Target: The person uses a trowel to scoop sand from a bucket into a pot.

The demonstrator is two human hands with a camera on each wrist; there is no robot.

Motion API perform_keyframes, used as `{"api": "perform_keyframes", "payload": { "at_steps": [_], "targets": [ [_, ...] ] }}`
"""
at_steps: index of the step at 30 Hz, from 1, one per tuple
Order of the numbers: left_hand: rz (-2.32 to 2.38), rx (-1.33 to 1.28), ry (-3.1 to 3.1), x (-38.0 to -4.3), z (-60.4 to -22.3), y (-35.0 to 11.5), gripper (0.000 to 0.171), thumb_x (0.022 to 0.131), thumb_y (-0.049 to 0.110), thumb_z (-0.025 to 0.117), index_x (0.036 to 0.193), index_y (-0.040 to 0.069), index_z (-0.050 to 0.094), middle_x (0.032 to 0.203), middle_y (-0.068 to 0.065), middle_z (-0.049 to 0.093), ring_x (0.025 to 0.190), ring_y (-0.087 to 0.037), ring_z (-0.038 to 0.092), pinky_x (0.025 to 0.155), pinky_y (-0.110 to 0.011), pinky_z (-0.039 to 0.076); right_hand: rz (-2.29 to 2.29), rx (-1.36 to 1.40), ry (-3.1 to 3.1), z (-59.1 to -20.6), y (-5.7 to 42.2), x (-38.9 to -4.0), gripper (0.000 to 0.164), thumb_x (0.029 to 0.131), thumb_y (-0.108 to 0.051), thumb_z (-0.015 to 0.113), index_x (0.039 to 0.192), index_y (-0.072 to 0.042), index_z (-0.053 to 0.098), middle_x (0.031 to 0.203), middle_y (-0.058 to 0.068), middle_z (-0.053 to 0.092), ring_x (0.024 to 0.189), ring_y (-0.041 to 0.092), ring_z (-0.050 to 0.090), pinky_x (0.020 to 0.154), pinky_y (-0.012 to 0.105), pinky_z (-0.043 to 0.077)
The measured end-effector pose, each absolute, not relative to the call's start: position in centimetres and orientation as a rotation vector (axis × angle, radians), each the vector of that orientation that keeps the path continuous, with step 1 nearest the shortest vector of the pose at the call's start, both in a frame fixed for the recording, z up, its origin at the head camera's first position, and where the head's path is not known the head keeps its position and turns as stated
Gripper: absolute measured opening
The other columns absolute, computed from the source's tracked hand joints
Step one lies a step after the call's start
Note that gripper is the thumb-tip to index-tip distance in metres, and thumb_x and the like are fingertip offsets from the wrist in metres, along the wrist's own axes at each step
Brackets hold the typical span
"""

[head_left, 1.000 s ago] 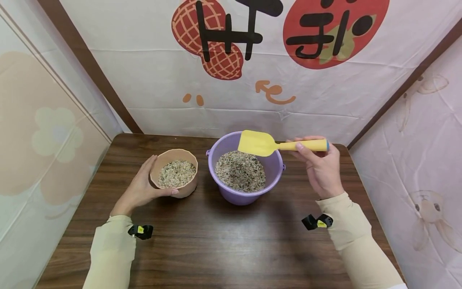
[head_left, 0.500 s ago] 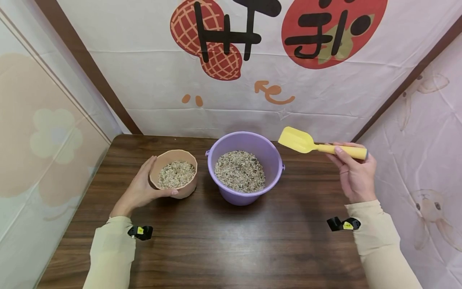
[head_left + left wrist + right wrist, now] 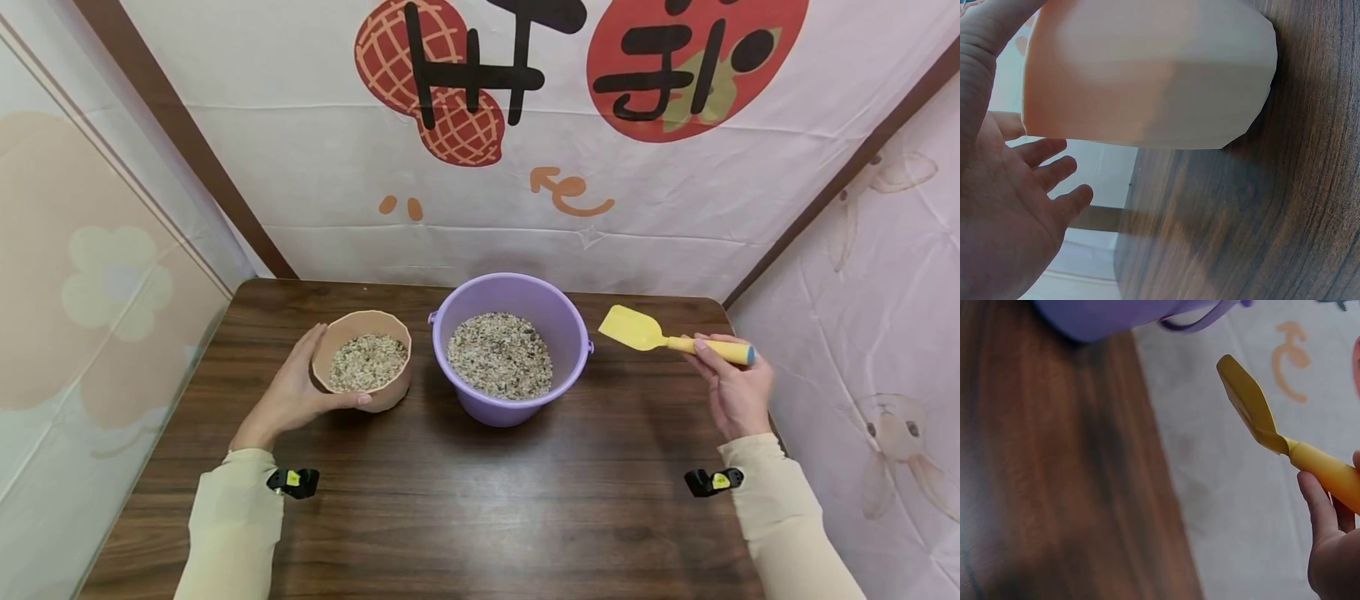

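On the left of the table, a peach faceted pot (image 3: 390, 395) holds pale gravel-like grains (image 3: 367, 363). My left hand (image 3: 288, 398) holds it from the left side, thumb on the front wall and fingers around the back rim. The left wrist view shows the pot's smooth side wall (image 3: 1154, 75) close up. In the centre stands a purple bucket (image 3: 502, 413) with similar mottled grains (image 3: 501, 357) inside. My right hand (image 3: 737, 390) pinches a yellow toy shovel (image 3: 632, 327) by its handle. The shovel's blade points left, to the right of the bucket and apart from it; it carries no visible grains.
The dark wood table (image 3: 472, 508) meets a white printed cloth wall (image 3: 315, 192) just behind the bucket. Further cloth panels rise at the left (image 3: 112, 292) and right (image 3: 862, 350). In the right wrist view the bucket's handle (image 3: 1200, 324) hangs at its side.
My right hand has carried the shovel from over the bucket out to the right, then lowered it toward me. The left hand and pot stay put.
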State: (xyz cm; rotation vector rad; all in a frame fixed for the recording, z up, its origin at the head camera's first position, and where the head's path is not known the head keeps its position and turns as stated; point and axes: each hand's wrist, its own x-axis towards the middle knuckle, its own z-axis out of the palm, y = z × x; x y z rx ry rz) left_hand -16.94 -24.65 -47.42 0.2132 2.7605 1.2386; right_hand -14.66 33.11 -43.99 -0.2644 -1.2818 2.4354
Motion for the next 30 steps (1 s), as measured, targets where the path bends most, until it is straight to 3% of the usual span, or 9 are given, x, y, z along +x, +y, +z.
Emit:
{"api": "perform_keyframes", "payload": {
  "at_steps": [15, 30],
  "targets": [
    [1.237, 0.211, 2.763, -16.9, -47.5, -24.6, 0.135, 0.068, 0.045, 0.095, 0.163, 0.006, 0.007, 0.168, -0.02, 0.008, 0.149, -0.048, 0.017, 0.111, -0.071, 0.025, 2.401, -0.459, -1.496, -49.6, 34.2, -14.4, 0.021, 0.086, 0.018, 0.07, 0.102, 0.006, 0.064, 0.098, 0.014, 0.071, 0.092, 0.022, 0.074, 0.088, 0.035, 0.056],
    [1.238, 0.209, 2.763, -16.9, -47.5, -24.7, 0.135, 0.068, 0.045, 0.095, 0.163, 0.006, 0.007, 0.168, -0.02, 0.008, 0.149, -0.048, 0.017, 0.111, -0.071, 0.025, 2.441, -0.547, -1.485, -51.3, 34.0, -15.1, 0.021, 0.085, 0.019, 0.069, 0.1, 0.005, 0.065, 0.095, 0.014, 0.07, 0.09, 0.02, 0.074, 0.088, 0.034, 0.056]
  ]
}}
